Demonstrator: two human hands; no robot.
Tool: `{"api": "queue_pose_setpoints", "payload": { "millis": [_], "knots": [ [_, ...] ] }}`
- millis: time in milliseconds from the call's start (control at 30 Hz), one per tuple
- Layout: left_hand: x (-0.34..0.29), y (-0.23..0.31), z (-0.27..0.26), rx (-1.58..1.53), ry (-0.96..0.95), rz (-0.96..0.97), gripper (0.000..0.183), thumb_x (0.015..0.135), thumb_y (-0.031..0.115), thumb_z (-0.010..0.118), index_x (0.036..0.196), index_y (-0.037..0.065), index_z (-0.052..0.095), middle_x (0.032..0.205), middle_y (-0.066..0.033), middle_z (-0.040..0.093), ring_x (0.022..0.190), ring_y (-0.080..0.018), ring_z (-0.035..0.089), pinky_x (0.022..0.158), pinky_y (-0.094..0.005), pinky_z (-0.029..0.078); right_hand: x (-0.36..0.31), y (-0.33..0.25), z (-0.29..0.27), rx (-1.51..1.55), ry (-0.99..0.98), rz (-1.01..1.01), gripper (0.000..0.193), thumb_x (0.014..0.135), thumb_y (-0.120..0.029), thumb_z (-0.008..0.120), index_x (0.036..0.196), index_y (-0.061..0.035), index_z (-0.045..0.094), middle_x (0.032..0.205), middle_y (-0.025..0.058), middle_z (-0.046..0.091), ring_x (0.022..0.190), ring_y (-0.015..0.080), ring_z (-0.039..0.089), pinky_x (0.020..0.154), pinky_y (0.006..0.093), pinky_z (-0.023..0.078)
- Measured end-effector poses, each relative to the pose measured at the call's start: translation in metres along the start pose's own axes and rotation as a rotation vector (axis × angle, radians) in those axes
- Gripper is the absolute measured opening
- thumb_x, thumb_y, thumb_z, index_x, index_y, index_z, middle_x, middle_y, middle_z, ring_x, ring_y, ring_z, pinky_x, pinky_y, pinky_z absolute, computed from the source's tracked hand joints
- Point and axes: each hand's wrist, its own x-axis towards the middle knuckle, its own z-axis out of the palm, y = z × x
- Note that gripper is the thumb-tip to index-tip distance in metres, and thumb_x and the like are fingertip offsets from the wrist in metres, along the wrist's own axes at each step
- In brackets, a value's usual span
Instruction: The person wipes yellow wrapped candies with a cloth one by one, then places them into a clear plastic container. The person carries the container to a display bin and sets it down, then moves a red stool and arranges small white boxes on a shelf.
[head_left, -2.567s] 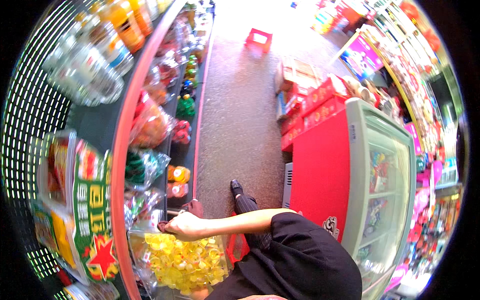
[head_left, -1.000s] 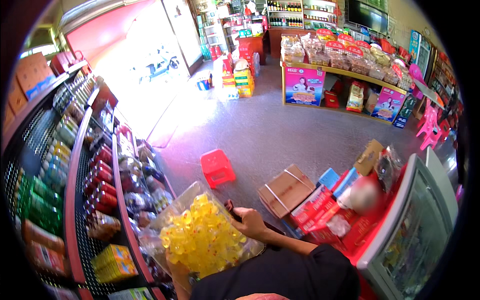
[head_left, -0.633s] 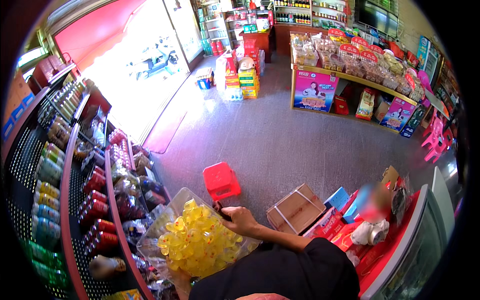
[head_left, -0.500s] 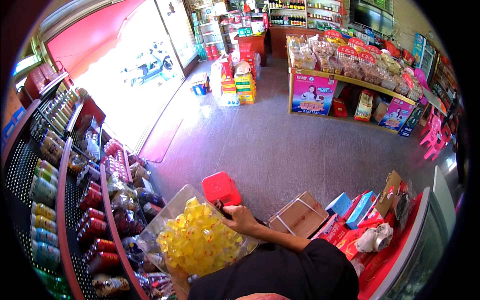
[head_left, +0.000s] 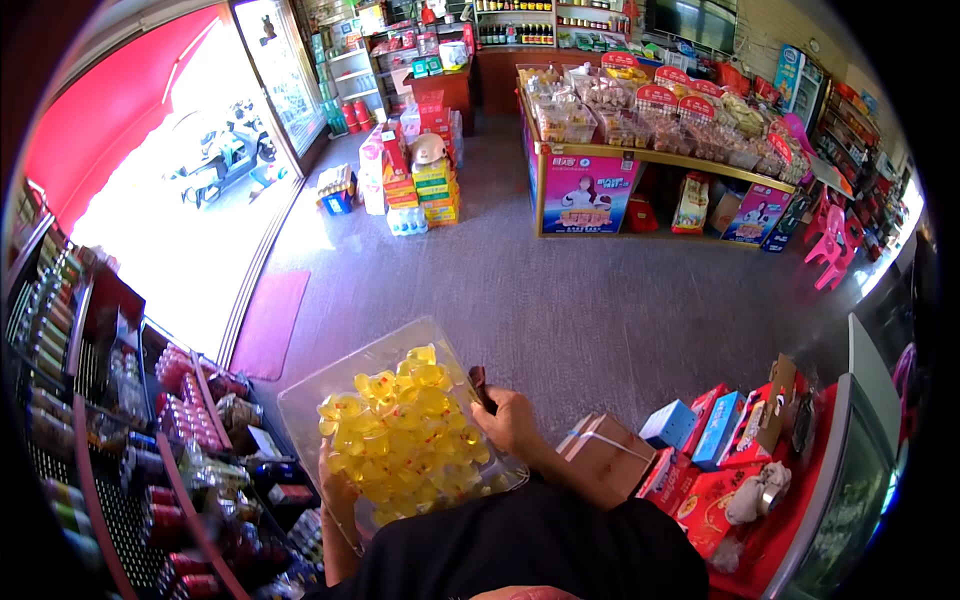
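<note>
A clear plastic box (head_left: pixel 305 395) full of yellow jelly cups (head_left: pixel 400 430) is held in front of my body, slightly tilted. My left hand (head_left: pixel 338 485) grips the box from its left side; part of the fingers is hidden behind the wall and the jelly cups. By the right wall, my right hand (head_left: pixel 512 420) is closed around a small dark brown item (head_left: pixel 482 388) whose kind I cannot make out. Whether that hand also touches the box is unclear.
Shelves of cans and packets (head_left: pixel 180 500) line my left. On the right lie a brown carton (head_left: pixel 605 450), red and blue boxes (head_left: pixel 720 430) and a glass-sided case (head_left: pixel 850 480). Ahead stand stacked cartons (head_left: pixel 437 190), a snack counter (head_left: pixel 585 200) and pink stools (head_left: pixel 830 245).
The view has swung right and away from the left shelves. The box has come round with me, and more of my left hand shows. The red stool top beyond the box is out of sight.
</note>
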Motion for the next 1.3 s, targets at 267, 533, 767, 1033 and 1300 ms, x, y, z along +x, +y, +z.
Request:
{"api": "queue_pose_setpoints", "payload": {
  "millis": [267, 533, 767, 1033, 1300],
  "knots": [
    [0.200, -0.009, 0.069, 0.060, -0.004, -0.049, 0.042, 0.095, 0.032, 0.034, 0.122, 0.002, 0.047, 0.109, -0.0119, 0.060, 0.094, -0.0268, 0.061, 0.082, -0.0400, 0.051, 0.201, 0.059, 0.001, -0.070, -0.040, -0.001, 0.023, 0.077, -0.023, 0.061, 0.076, -0.0004, 0.056, 0.071, 0.0202, 0.058, 0.068, 0.0392, 0.057, 0.058, 0.0454, 0.045],
    [0.385, -0.036, 0.169, 0.042, -0.045, -0.037, 0.044, 0.095, 0.034, 0.033, 0.122, 0.002, 0.047, 0.110, -0.0129, 0.059, 0.095, -0.0273, 0.061, 0.082, -0.0405, 0.050, 0.408, 0.101, -0.057, -0.178, -0.036, -0.022, 0.021, 0.077, -0.019, 0.061, 0.072, 0.0009, 0.053, 0.068, 0.0207, 0.057, 0.064, 0.0391, 0.057, 0.056, 0.0450, 0.045],
    [0.528, -0.030, 0.214, 0.004, -0.100, -0.104, 0.056, 0.095, 0.044, 0.028, 0.128, 0.001, 0.043, 0.118, -0.0158, 0.055, 0.103, -0.0268, 0.057, 0.086, -0.0413, 0.048, 0.536, 0.132, -0.068, -0.128, 0.030, -0.039, 0.017, 0.078, -0.015, 0.058, 0.071, 0.0010, 0.057, 0.057, 0.0202, 0.050, 0.046, 0.0306, 0.049, 0.047, 0.0379, 0.039],
    [0.752, -0.023, 0.269, -0.052, -0.218, -0.130, 0.061, 0.095, 0.048, 0.031, 0.133, 0.002, 0.039, 0.126, -0.0133, 0.051, 0.108, -0.0232, 0.054, 0.093, -0.0360, 0.043, 0.738, 0.184, -0.067, -0.103, 0.099, -0.054, 0.015, 0.075, -0.007, 0.062, 0.076, 0.0060, 0.054, 0.056, 0.0104, 0.049, 0.053, 0.0120, 0.042, 0.052, 0.0318, 0.039],
    [0.936, 0.036, 0.339, 0.029, -0.276, -0.181, 0.057, 0.096, 0.044, 0.028, 0.132, 0.002, 0.039, 0.127, -0.0139, 0.050, 0.112, -0.0245, 0.052, 0.096, -0.0371, 0.041, 0.910, 0.182, -0.055, -0.130, 0.164, -0.026, 0.019, 0.076, -0.009, 0.062, 0.075, 0.0070, 0.051, 0.058, 0.0141, 0.047, 0.053, 0.0183, 0.040, 0.053, 0.0355, 0.038]
  ]
}}
